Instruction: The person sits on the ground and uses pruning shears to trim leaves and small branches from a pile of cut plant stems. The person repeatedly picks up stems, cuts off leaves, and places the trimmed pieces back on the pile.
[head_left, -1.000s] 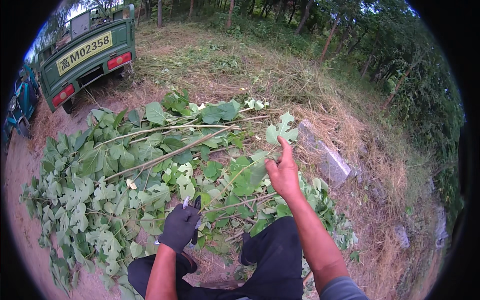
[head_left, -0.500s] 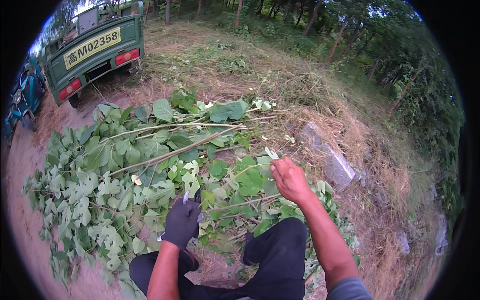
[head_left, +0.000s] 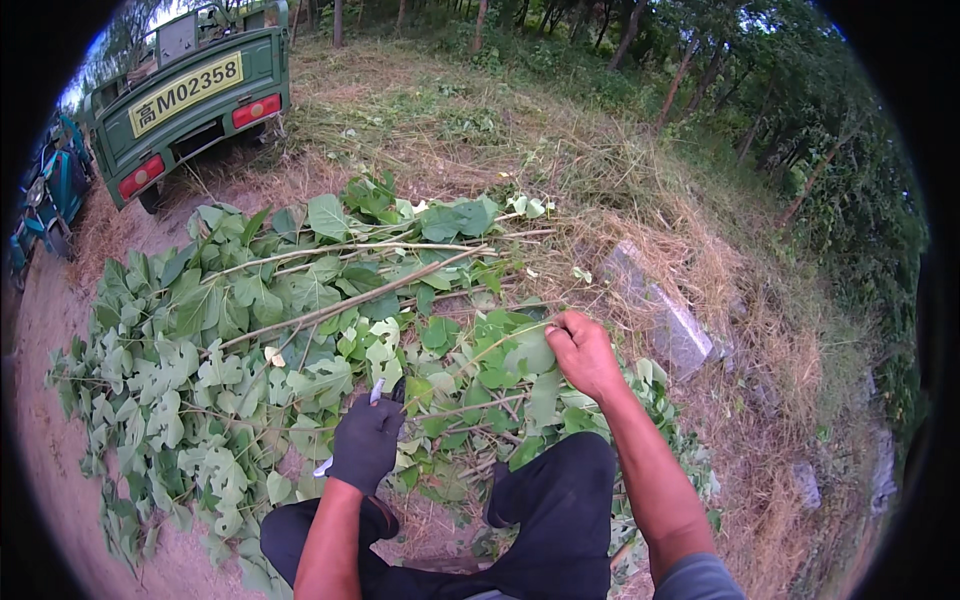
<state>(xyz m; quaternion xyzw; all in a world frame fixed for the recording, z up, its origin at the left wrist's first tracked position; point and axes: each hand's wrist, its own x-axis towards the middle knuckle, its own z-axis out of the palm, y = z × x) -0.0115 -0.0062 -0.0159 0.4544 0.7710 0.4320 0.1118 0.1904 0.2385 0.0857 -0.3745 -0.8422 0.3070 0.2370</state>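
Yellow plate (head_left: 186, 95) with dark characters on the green cargo vehicle (head_left: 262, 65), upper left. Your bare right hand (head_left: 583, 357) pinches a thin stem (head_left: 490, 348), which slants down-left toward your gloved left hand (head_left: 365, 443), closed around a partly hidden tool (head_left: 377, 391). Leafy branches (head_left: 350, 302) crowd beneath both hands; stone block (head_left: 675, 328) right of your right.

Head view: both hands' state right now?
Left hand: gloved, closed around a partly hidden dark object.
Right hand: bare, closed, pinching a thin stem.
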